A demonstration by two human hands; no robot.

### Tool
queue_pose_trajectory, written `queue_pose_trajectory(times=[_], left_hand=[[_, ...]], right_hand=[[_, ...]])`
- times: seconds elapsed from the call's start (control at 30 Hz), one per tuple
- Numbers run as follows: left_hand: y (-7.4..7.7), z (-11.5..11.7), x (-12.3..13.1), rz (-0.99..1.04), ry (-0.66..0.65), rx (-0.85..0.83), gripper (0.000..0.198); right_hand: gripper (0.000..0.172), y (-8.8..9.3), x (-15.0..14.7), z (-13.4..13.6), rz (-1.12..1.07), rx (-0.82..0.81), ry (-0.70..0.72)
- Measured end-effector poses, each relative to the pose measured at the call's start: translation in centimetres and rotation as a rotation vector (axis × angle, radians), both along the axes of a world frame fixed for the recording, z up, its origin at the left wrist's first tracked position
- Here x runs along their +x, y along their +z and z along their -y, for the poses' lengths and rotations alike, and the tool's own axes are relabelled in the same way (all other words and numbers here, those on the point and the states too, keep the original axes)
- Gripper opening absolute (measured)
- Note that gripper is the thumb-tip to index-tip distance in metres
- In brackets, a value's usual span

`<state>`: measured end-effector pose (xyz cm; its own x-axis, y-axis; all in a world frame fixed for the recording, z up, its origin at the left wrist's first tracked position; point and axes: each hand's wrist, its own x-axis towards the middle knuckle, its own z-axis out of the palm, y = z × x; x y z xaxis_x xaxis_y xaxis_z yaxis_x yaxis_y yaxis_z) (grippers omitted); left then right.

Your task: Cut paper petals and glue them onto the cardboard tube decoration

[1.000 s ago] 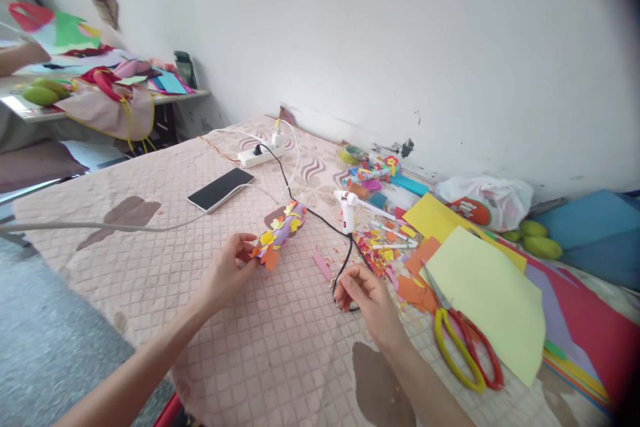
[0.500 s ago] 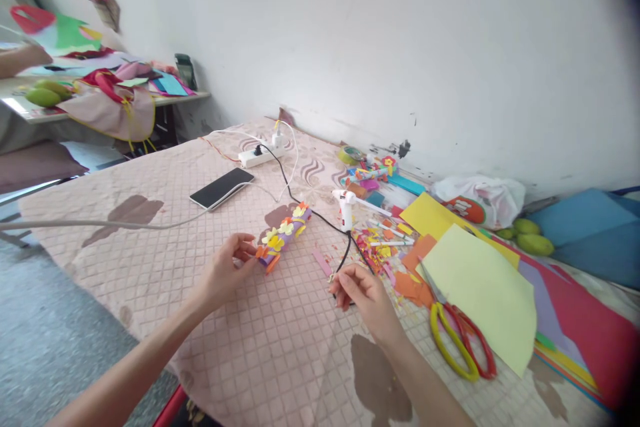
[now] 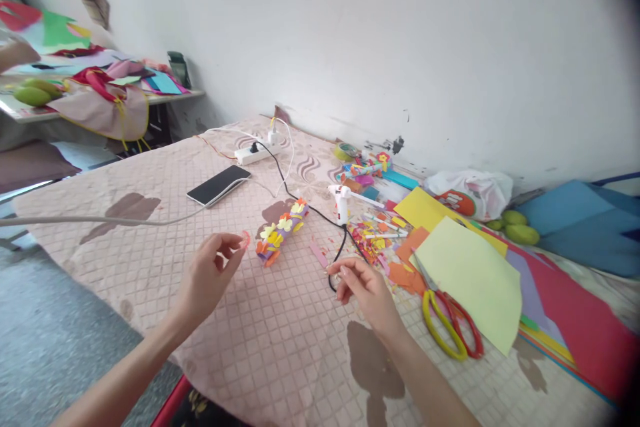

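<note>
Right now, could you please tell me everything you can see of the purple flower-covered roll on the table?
The purple roll looks like paper or foam, with yellow, pale yellow and orange flower-shaped cutouts along it. It lies lengthwise on the quilted tablecloth, slanting away to the right, between the left hand and the right hand; neither touches it. Whether its far end touches the black cord is unclear.
</note>
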<state>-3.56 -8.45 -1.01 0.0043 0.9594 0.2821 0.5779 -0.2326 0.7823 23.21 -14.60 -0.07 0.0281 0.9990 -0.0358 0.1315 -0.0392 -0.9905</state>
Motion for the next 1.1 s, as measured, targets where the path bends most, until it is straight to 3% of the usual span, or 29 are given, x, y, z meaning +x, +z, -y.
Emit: queue_pose_trajectory(times=[0.07, 0.2, 0.3, 0.43, 0.53, 0.67, 0.8, 0.97, 1.1], left_hand=[[1.0, 0.9, 0.1, -0.032, -0.028, 0.091, 0.013], [2.1, 2.8, 2.0, -0.026, -0.331, 0.035, 0.019], [2.2, 3.6, 5.0, -0.054, -0.542, -0.050, 0.023], [1.8, 3.5, 10.2, -0.046, -0.597, 0.029, 0.029], [1.6, 2.6, 13.5, -0.186, -0.749, 0.052, 0.016], [1.7, 0.9, 16.2, -0.387, -0.759, 0.107, 0.021], [1.6, -0.2, 17.5, -0.433, -0.770, 0.188, 0.030], [0.5, -0.3, 17.7, -0.380, -0.721, 0.211, 0.038], [0.5, 0.6, 16.7, -0.344, -0.776, 0.236, 0.044]], right_hand=[[0.028, 0.1, 0.2, 0.1, 0.010, -0.002, -0.017], [0.030, 0.2, 0.2, 0.4, 0.004, -0.006, -0.038], [0.030, 0.3, 0.0, 0.8, 0.007, 0.014, -0.044], [0.032, 0.3, 0.1, 1.6, 0.020, 0.052, -0.042], [0.035, 0.1, 1.0, 2.2, 0.116, 0.074, -0.062], [0.030, 0.2, 3.0, 2.6, 0.316, 0.147, -0.135], [0.029, 0.7, 5.3, 2.7, 0.299, 0.209, -0.267], [0.024, 0.1, 8.2, 2.8, 0.223, 0.296, -0.556], [0.027, -0.9, 8.8, 2.9, 0.153, 0.299, -0.660]])
